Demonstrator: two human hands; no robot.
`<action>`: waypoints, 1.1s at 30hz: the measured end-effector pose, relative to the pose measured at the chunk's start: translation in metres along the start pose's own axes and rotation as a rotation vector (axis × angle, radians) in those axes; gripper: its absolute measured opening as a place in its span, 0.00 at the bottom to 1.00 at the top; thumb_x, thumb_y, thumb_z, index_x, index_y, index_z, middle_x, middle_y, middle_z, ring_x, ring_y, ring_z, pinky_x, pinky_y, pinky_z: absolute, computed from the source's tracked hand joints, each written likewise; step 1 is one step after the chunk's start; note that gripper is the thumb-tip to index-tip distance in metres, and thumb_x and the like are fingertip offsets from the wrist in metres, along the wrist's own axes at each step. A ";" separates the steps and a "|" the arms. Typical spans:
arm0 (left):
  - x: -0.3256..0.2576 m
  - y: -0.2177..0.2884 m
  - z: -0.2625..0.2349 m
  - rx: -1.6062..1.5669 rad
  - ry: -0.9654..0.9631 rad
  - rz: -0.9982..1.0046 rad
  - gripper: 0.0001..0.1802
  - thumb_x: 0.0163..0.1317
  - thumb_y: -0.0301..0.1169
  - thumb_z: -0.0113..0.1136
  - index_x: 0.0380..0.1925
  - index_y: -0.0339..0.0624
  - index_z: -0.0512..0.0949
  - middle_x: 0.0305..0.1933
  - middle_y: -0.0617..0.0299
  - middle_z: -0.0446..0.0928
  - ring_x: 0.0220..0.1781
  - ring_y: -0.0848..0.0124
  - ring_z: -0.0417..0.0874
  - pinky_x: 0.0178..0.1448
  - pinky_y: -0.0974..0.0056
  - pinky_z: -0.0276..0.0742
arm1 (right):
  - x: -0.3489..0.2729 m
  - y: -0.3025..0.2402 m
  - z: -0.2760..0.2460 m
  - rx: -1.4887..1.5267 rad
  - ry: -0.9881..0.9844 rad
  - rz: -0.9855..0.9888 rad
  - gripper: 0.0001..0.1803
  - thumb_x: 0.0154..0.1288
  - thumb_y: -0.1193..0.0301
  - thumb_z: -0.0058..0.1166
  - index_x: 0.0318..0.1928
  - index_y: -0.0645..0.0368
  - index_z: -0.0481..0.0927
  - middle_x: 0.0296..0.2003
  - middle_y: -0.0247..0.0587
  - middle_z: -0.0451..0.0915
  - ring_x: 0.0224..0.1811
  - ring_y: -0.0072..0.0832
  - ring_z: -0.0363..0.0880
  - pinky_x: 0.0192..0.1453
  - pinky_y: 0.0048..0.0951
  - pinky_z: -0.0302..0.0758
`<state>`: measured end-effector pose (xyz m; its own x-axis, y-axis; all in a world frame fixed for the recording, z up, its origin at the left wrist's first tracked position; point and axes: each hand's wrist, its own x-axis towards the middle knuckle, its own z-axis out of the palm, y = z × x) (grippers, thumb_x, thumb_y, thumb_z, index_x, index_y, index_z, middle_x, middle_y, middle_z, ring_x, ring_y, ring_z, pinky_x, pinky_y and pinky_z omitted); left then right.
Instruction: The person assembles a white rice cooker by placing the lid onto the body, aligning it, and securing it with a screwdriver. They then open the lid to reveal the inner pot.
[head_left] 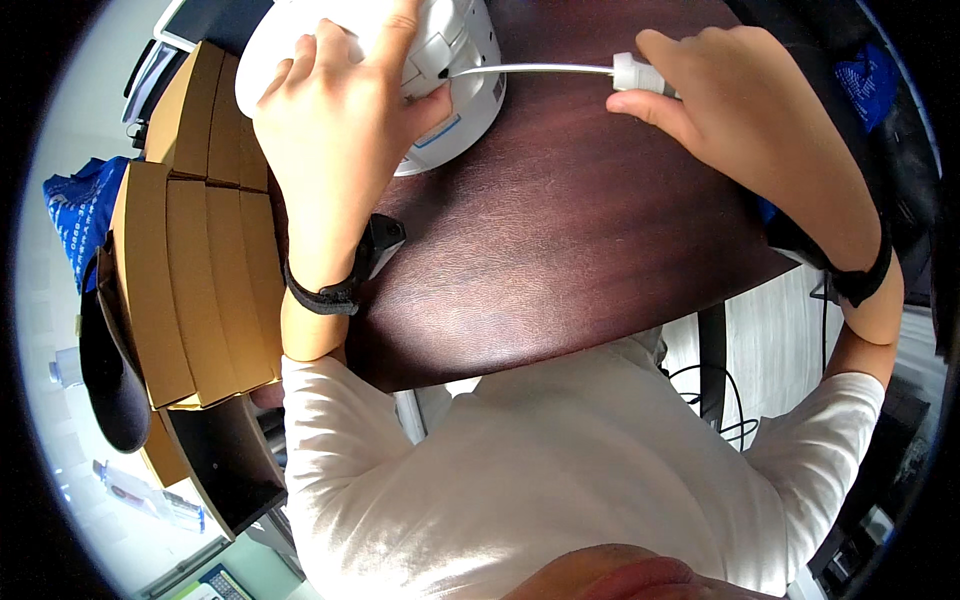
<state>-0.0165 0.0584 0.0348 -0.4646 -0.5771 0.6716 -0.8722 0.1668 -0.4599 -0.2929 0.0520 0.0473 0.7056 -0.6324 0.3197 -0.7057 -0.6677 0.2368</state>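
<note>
A round white appliance (470,120), perhaps a rice cooker, stands at the far left of the dark brown table and is cut off by the upper edge. My left hand (335,120) lies over its lid with fingers spread, the thumb down by its front. From a small dark spot on the appliance's side, a thin white cord (540,68) stretches almost straight to the right. My right hand (700,90) pinches the white plug-like end piece (628,73) of that cord between thumb and fingers, just above the tabletop. The palm hides the rest of this piece.
Brown cardboard boxes (205,285) stand in a row at the table's left, beside a blue printed bag (85,210). Another blue item (866,85) lies at the far right. The table's curved near edge (560,355) runs before my body. Black cables (738,400) hang below it.
</note>
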 end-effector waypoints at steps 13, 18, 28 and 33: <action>0.000 -0.001 0.002 0.013 -0.011 0.013 0.44 0.34 0.53 0.78 0.59 0.70 0.79 0.28 0.66 0.78 0.28 0.67 0.86 0.27 0.63 0.79 | -0.004 0.002 0.026 0.236 0.128 0.001 0.26 0.67 0.48 0.59 0.31 0.63 0.83 0.16 0.49 0.75 0.17 0.37 0.76 0.25 0.31 0.70; 0.000 -0.001 0.002 0.029 -0.018 0.013 0.43 0.34 0.52 0.77 0.59 0.70 0.79 0.28 0.66 0.77 0.28 0.67 0.85 0.27 0.62 0.79 | -0.005 0.005 0.024 0.281 0.081 0.011 0.26 0.67 0.50 0.59 0.31 0.63 0.83 0.17 0.49 0.75 0.18 0.36 0.75 0.25 0.33 0.68; -0.001 0.000 0.003 0.035 -0.005 0.009 0.42 0.36 0.53 0.77 0.59 0.70 0.79 0.28 0.66 0.77 0.29 0.68 0.86 0.28 0.62 0.80 | -0.002 0.002 0.023 0.471 -0.021 0.106 0.28 0.68 0.49 0.57 0.27 0.65 0.83 0.19 0.56 0.76 0.21 0.46 0.77 0.27 0.41 0.72; -0.001 -0.001 0.004 0.027 0.010 0.018 0.42 0.36 0.53 0.77 0.59 0.70 0.79 0.28 0.66 0.77 0.29 0.67 0.86 0.28 0.62 0.81 | 0.000 0.005 0.021 0.618 -0.141 0.155 0.29 0.68 0.49 0.57 0.28 0.67 0.83 0.20 0.60 0.77 0.21 0.50 0.79 0.27 0.43 0.74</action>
<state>-0.0145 0.0554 0.0327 -0.4819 -0.5662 0.6687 -0.8591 0.1552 -0.4877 -0.2953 0.0404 0.0296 0.6296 -0.7572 0.1742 -0.6633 -0.6405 -0.3871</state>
